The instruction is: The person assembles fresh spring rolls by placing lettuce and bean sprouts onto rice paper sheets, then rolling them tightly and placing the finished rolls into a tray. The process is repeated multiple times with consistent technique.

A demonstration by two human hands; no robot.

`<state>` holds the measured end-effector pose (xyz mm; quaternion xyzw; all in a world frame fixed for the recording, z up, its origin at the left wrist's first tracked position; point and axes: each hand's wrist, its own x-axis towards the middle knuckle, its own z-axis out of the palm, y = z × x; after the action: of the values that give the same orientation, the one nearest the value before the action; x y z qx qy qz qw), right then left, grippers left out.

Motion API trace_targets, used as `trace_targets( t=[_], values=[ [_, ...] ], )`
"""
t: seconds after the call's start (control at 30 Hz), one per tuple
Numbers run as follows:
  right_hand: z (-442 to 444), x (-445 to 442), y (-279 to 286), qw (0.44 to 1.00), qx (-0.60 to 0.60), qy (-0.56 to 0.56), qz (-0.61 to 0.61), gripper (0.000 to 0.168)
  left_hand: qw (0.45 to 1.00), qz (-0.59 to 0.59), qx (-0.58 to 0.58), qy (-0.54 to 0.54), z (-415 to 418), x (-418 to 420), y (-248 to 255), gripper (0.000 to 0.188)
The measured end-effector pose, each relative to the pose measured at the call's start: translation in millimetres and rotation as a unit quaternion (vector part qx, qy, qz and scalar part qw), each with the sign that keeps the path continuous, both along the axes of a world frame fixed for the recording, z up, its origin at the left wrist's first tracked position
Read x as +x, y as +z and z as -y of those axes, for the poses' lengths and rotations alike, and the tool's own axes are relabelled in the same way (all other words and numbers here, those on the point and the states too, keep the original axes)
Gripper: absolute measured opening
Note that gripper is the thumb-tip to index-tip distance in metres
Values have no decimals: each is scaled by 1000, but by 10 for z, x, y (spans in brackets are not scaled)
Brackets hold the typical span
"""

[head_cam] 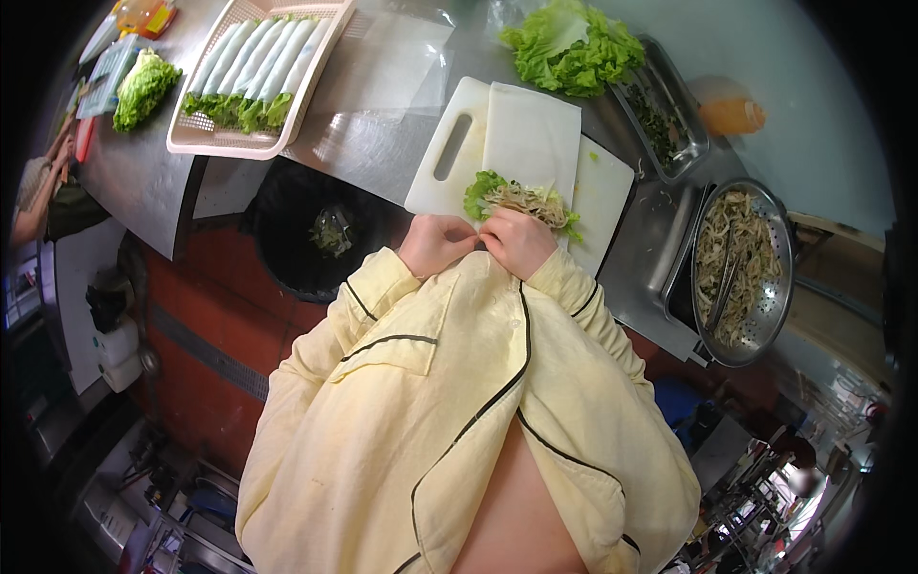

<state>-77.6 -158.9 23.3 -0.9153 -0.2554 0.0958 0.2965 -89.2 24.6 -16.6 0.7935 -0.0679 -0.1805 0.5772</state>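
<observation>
A white cutting board (448, 129) with a handle slot lies before me, and a folded white wrapper sheet (534, 118) rests on it. On the sheet's near part is a heap of shredded filling (531, 203) over a green lettuce leaf (485, 188). My left hand (436, 244) is just off the board's near edge, thumb and fingers bent together. Beside it, my right hand (518, 240) is curled in front of the filling and partly covers it. The fingertips of both hands meet close to my shirt; whether they pinch anything is hidden.
A pink plastic basket (290, 136) holds several white rolls (251, 64). Lettuce (574, 46) and a steel tray of herbs (692, 154) lie beyond the board. At right stands a perforated bowl (778, 301) of shredded filling with tongs (723, 280). A black bin (276, 237) is below left; another person's arm (36, 204) shows far left.
</observation>
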Motion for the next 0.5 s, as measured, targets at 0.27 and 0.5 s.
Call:
trace_targets(
  t=[0.27, 0.5],
  values=[
    [-36, -26, 3, 999, 29, -26, -16, 8, 1000, 6, 4, 0, 1, 5, 7, 15],
    [43, -57, -58, 985, 142, -63, -70, 8, 1000, 5, -8, -18, -22, -13, 51, 18]
  ],
)
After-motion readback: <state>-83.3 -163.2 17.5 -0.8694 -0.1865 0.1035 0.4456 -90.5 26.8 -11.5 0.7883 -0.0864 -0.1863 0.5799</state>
